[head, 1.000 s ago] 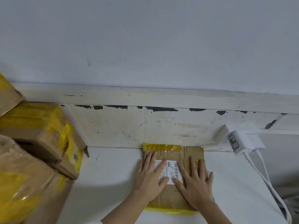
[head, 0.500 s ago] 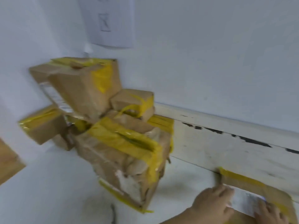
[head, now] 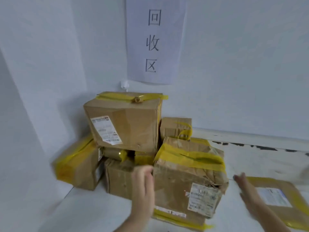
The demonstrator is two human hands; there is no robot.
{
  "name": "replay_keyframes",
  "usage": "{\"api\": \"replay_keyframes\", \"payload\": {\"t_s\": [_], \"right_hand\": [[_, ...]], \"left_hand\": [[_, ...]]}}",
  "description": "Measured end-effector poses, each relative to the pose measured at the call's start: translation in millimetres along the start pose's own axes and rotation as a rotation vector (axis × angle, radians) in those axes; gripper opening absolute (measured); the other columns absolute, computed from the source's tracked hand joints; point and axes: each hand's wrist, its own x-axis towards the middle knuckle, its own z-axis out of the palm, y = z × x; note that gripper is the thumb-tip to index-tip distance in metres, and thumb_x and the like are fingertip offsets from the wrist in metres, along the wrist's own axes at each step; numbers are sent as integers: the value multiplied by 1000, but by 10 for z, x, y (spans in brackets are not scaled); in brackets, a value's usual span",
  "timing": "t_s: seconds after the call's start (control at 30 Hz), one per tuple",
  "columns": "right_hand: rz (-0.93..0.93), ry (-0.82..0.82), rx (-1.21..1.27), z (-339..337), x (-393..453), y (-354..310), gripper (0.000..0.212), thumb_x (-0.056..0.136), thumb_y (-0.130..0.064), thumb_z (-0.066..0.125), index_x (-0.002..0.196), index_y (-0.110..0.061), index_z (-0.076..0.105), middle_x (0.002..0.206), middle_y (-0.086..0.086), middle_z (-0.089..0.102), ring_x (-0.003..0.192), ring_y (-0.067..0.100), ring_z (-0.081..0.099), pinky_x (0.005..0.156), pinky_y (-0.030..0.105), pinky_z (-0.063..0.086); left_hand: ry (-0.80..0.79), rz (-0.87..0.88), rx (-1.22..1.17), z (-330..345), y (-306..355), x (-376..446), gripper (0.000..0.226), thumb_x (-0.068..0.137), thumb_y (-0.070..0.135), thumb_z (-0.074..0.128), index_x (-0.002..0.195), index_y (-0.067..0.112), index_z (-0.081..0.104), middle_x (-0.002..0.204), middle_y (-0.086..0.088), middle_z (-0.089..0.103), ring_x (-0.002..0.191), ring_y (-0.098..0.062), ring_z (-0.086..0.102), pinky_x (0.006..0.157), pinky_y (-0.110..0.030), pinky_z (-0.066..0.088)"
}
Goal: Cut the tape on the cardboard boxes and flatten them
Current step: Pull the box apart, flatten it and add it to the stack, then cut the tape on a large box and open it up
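Note:
A heap of brown cardboard boxes bound with yellow tape fills the corner. A crumpled box with a label stands at the front, and a big box is stacked on top behind it. My left hand, blurred, hangs at the crumpled box's left edge with straight fingers. My right hand, also blurred, is out flat just right of that box, holding nothing. A flattened box with a white label lies on the surface at the right.
Smaller taped boxes sit at the left, at the low middle and at the back. A paper sign with three characters hangs on the wall. The white surface meets a scuffed white ledge behind.
My view swung left from the flattened box to the heap in the corner. Both hands lifted off the flattened box and moved left toward the crumpled front box.

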Motion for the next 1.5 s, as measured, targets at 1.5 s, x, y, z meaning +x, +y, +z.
{"api": "replay_keyframes", "payload": {"t_s": [1.5], "right_hand": [[83,-455,-181,1262,-2137,1132,63,92,-31,53,144,-42,20,135,-11,49,122,13,51,103,40,43]], "left_hand": [[-543,-790,-190,-1572,-890,-293,31,99,14,41,114,39,51,111,24,60,106,7,53,84,-15,41]]}}
